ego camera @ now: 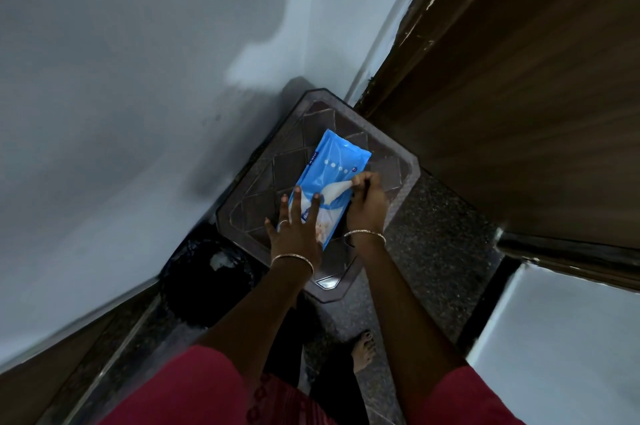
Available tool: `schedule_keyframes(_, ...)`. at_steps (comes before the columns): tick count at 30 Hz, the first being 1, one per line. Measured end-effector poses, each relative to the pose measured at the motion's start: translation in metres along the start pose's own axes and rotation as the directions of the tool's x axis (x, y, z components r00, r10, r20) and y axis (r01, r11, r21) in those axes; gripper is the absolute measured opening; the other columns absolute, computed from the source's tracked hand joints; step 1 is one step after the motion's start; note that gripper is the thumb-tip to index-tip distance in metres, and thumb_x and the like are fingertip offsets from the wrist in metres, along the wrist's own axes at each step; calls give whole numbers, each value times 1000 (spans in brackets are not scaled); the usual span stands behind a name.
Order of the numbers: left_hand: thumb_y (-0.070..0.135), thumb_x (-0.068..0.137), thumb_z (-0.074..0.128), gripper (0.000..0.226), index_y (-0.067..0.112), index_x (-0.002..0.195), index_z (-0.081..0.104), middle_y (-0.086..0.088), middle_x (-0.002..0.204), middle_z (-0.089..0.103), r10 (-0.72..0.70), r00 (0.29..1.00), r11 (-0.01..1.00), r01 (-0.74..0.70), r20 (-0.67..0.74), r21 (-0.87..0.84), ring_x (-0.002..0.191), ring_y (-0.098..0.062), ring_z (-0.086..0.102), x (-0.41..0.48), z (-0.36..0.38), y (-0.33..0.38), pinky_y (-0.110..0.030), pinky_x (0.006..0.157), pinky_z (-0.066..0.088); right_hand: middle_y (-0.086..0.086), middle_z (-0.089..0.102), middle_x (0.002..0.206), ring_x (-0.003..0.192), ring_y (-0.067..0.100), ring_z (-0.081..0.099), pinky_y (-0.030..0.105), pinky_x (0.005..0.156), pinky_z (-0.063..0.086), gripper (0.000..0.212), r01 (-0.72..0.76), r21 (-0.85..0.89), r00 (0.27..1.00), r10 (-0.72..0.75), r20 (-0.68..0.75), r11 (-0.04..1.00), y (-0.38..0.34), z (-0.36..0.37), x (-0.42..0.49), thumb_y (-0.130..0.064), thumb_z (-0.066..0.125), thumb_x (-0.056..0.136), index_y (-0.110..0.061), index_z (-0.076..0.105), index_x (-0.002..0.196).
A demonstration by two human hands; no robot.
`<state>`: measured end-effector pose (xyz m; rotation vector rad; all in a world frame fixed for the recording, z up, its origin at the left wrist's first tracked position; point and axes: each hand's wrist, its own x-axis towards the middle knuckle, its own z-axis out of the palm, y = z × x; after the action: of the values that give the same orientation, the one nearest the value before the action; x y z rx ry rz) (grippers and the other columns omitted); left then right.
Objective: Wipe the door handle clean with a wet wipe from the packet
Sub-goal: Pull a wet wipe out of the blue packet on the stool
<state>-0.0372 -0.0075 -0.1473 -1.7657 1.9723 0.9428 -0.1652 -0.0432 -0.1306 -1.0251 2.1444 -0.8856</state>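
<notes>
Wet wipe (337, 189) is partway out of the packet (341, 154), stretched into a white twist from the opening near the packet's middle across to the right hand (369, 206). That hand has its fingertips curled and pinched round the wipe's far end, just off the packet's right edge.

The blue packet lies flat, long axis running from the person's near-left up to the far-right. The wipe comes off it sideways, roughly across that axis and toward the right. The left hand (298, 234) is spread flat on the packet's near end, fingers straight and pressing down, not gripping anything. So left pins and right pulls, and the right hand is the one already on the wipe.

The packet sits on a dark see-through plastic stool top (322, 119) tucked into the corner, directly in front of and below both hands.

Key thing for the next bit: the brown wooden door (519, 113) is off to the right of the hands, same side as the hand holding the wipe. I'd guess that hand just keeps going right once the wipe tears free. I can't actually spot the door handle in this view, so no idea how high it sits.

There's a black bin (207, 286) on the speckled floor (433, 234) to the left of the stool, against the grey wall (138, 78).
</notes>
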Motion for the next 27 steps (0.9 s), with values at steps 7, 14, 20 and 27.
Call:
schedule_keyframes(7, 40, 95, 59, 92, 44, 156, -10, -1, 165, -29, 28, 1000, 1000, -28, 3, -12, 155, -34, -9, -1, -1, 0, -69, 116, 16, 5, 61, 90, 84, 21, 61, 39, 79, 57, 15, -47, 117, 998, 42, 43, 992, 9, -2, 11, -12, 49, 104, -5, 57, 93)
schedule_keyframes(14, 20, 94, 60, 46, 19, 139, 57, -15, 167, 12, 51, 949, 925, -162, -310, -344, 155, -35, 9, -6, -11, 4, -55, 121, 18, 12, 67, 88, 85, 24, 66, 51, 81, 58, 8, -271, 326, 960, 229, 162, 906, 10, -8, 14, -1, 64, 94, -6, 61, 88)
schedule_keyframes(20, 20, 93, 69, 25, 5, 112, 75, -23, 149, 45, -287, 903, 685, -41, -321, -727, 142, -35, 39, 7, -21, 16, -42, 115, 34, 22, 73, 100, 87, 26, 68, 41, 83, 59, 13, -217, 271, 966, 166, 199, 938, 13, -8, 8, -1, 70, 90, 4, 71, 102)
schedule_keyframes(27, 27, 85, 77, 31, 12, 113, 76, -9, 147, 49, -312, 918, 768, 93, -244, -633, 137, -27, 43, 31, -30, 10, -39, 106, 39, 13, 76, 104, 94, 20, 70, 22, 83, 57, 15, -72, 138, 976, 41, 213, 988, 12, -10, 6, -9, 70, 91, 0, 75, 102)
